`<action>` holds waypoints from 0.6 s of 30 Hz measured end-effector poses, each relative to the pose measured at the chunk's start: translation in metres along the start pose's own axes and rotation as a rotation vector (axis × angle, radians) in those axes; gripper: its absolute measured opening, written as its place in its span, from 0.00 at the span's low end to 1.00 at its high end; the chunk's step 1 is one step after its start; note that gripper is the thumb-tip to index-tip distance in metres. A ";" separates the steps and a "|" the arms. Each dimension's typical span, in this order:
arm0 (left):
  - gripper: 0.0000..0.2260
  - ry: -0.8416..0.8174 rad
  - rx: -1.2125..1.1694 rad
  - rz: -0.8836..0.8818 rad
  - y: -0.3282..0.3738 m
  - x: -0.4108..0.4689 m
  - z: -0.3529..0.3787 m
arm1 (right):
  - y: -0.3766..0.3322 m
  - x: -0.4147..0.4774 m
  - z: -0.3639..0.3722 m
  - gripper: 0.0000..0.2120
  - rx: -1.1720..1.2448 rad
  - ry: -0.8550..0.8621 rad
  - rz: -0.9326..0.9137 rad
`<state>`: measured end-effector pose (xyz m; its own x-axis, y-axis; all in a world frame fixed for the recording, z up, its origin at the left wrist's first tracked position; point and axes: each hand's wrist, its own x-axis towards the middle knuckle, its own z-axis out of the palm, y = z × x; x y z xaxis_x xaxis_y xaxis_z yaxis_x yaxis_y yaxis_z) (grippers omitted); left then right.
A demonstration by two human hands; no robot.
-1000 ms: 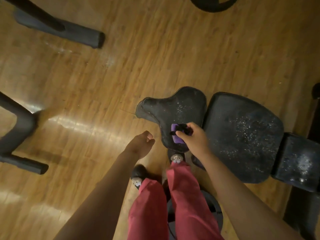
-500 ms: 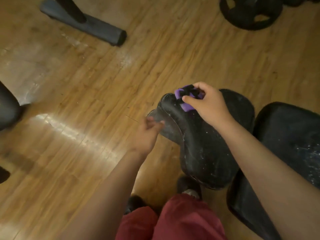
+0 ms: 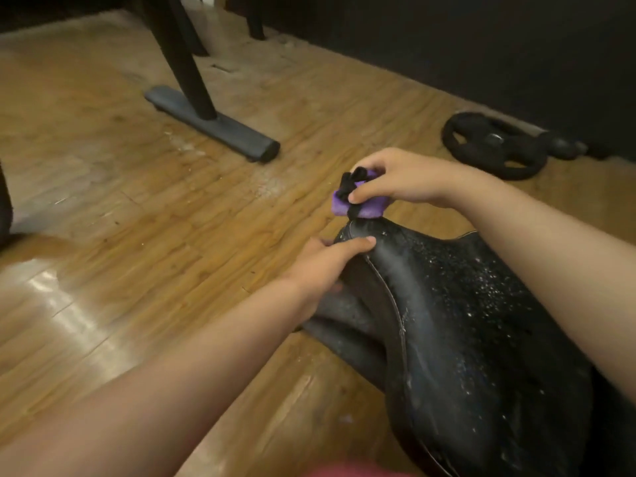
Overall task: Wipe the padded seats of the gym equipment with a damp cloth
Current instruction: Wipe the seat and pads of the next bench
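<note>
A black padded seat [image 3: 481, 321], speckled with white spots, fills the lower right of the head view. My right hand [image 3: 402, 177] pinches a small purple cloth with a black strap [image 3: 358, 201] just above the seat's narrow front tip. My left hand [image 3: 327, 266] grips the seat's left edge near that tip, thumb lying on top along the seam and fingers curled underneath.
A grey bar foot with a black upright post [image 3: 213, 125] stands on the wooden floor beyond the seat. A black weight plate [image 3: 495, 144] lies at the right by a dark wall. Another dark piece of equipment [image 3: 5, 208] sits at the left edge.
My view has lowered and tilted forward. The left hand went from hovering beside the seat to holding its edge. The right hand carried the cloth up the seat to its front tip.
</note>
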<state>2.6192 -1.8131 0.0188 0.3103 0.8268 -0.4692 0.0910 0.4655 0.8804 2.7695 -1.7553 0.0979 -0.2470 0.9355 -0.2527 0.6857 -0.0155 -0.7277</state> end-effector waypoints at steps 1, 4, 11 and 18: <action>0.37 0.001 0.022 0.015 -0.001 0.001 -0.001 | -0.002 0.002 0.002 0.06 -0.027 -0.004 -0.007; 0.27 0.012 0.037 0.040 -0.003 -0.003 0.003 | -0.003 0.003 0.006 0.09 -0.109 -0.024 -0.015; 0.22 0.056 0.050 0.085 -0.008 -0.009 0.002 | -0.006 -0.018 0.002 0.08 -0.215 -0.020 -0.078; 0.43 0.004 0.048 0.132 -0.007 -0.004 -0.014 | -0.010 -0.007 0.017 0.07 -0.294 0.013 -0.111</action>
<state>2.6038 -1.8154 0.0139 0.3185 0.8814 -0.3489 0.0944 0.3368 0.9368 2.7528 -1.7676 0.0959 -0.3245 0.9300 -0.1725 0.8239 0.1883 -0.5346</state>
